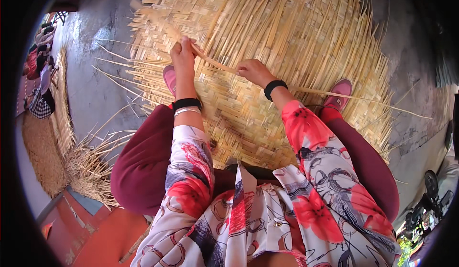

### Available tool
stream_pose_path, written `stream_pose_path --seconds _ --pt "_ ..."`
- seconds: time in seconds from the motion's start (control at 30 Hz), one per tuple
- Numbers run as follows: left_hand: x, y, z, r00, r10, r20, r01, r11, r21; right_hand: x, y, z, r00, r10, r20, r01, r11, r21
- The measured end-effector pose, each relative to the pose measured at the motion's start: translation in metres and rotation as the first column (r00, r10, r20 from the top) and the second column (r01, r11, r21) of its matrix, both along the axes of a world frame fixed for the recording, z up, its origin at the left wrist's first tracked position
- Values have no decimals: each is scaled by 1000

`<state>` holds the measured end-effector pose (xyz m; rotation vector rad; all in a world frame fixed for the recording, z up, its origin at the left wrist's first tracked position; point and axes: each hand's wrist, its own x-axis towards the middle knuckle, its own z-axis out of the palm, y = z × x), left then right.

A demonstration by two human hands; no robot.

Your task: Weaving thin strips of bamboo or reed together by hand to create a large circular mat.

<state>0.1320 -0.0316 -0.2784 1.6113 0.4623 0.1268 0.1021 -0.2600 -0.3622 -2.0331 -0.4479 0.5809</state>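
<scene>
A large woven bamboo mat (239, 109) spreads on the floor beneath me, with many long loose strips (282, 32) standing out of its weave on the far side. Between my hands runs one flat pale bamboo strip (214, 63), slightly bowed, above the mat. My left hand (183, 55) is closed around it, and its far end blurs beyond the fingers. With thumb and fingers my right hand (256, 72) pinches the same strip farther along. From there a thin strip (363, 98) trails out past the mat's right edge; it looks like the same one.
My pink shoes, left (169, 79) and right (338, 94), rest on the mat. More woven mats (44, 152) and a bundle of cut strips (93, 169) lie at left. People (40, 71) sit at the far left. Black machinery (425, 209) stands at the lower right.
</scene>
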Motion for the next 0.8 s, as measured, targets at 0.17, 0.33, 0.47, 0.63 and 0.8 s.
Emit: stream_pose_path --seconds 0.17,0.33,0.47,0.63,0.8 --pt "33 -10 3 901 -417 -116 420 908 -3 -18 -9 0 981 62 183 -62 998 -5" --pt "62 -13 -30 854 -471 -221 488 872 27 -30 10 -7 966 82 246 -60 993 -98" --pt "51 -45 -58 856 -514 -55 516 846 135 -22 6 -18 839 -530 125 533 846 7" --pt "40 -75 -102 593 -753 -285 764 415 494 -39 8 -37 597 -794 -114 799 575 176" --pt "20 -112 -103 684 -555 -472 639 146 755 -47 2 -12 616 -785 -65 784 604 141"
